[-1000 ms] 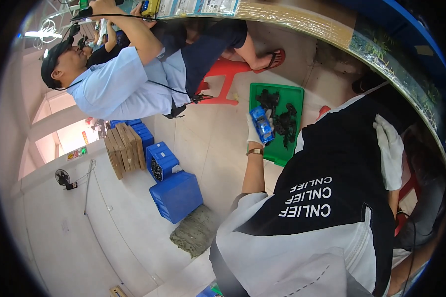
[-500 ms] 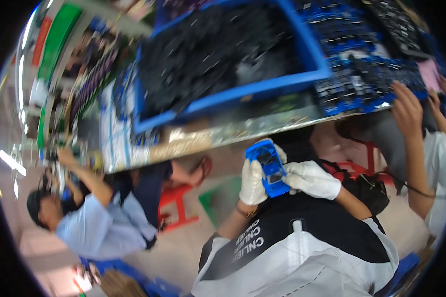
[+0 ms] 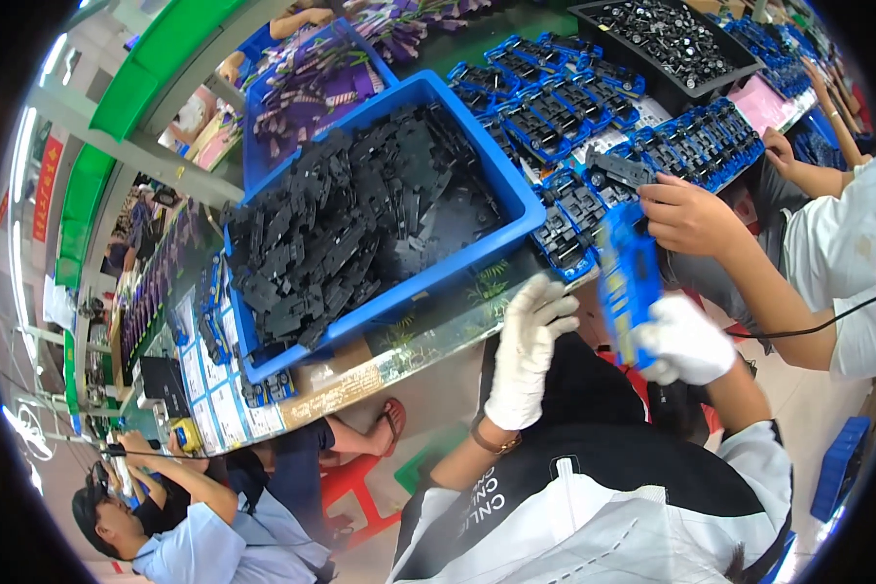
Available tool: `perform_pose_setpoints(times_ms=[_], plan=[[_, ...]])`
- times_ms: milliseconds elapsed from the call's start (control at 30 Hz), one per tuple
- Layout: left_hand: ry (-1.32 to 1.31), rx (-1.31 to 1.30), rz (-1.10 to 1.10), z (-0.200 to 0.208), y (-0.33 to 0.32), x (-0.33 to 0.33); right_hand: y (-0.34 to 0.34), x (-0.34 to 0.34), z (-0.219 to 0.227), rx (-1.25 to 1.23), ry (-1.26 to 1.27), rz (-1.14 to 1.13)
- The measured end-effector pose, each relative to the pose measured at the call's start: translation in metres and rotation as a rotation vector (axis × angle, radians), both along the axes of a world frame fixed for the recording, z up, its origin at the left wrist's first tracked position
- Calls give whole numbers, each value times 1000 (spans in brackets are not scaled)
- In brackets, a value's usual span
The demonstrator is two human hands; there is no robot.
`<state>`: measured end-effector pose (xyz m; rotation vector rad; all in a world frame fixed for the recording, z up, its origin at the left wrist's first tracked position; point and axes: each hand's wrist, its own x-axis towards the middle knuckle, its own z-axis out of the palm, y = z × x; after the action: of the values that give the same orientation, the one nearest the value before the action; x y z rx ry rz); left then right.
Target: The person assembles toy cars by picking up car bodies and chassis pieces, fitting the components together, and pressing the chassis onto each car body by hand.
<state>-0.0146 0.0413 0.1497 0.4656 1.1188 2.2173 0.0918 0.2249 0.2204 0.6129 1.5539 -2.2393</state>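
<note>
Gloved in white, the right hand (image 3: 686, 341) grips a bright blue plastic toy-car body (image 3: 628, 282), held upright on its end just off the table edge (image 3: 399, 362). Beside it the left hand (image 3: 528, 350) is raised, fingers loosely spread, holding nothing. Beyond them sits a blue bin (image 3: 477, 248) heaped with black chassis parts (image 3: 341, 234); a co-worker's bare hand (image 3: 691, 214) reaches near the car.

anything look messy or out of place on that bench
Mostly no. The black parts lie heaped loosely in the blue bin, none spilled over its rim. One dark part lies crosswise on the rows of blue parts. The right hand holds a blue part; the left hand is open.
</note>
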Motion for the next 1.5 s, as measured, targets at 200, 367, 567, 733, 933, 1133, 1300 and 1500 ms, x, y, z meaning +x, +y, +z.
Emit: perform_pose_setpoints(times_ms=[200,367,567,733,933,1133,1300,1500], plan=[[-149,-149,31,-30,-28,-14,33,-100,39,593,166,-250],[-287,-152,85,-50,-52,-11,5,-127,45,919,286,-129],[-304,-175,-66,-51,-45,-10,48,-91,49,1297,431,-76],[-363,-172,32,-66,-59,-11,8,-106,35,1519,605,66],[-430,-119,-63,-63,-43,-12,56,-57,20,1850,763,144],[-475,-38,-255,-78,-23,-13,-7,-63,-52,2015,572,447],[-509,-73,-261,-68,-2,-14,1,-61,-77,1937,710,272],[-745,243,-352,-73,13,-12,-10,-19,-63,1830,981,415]])
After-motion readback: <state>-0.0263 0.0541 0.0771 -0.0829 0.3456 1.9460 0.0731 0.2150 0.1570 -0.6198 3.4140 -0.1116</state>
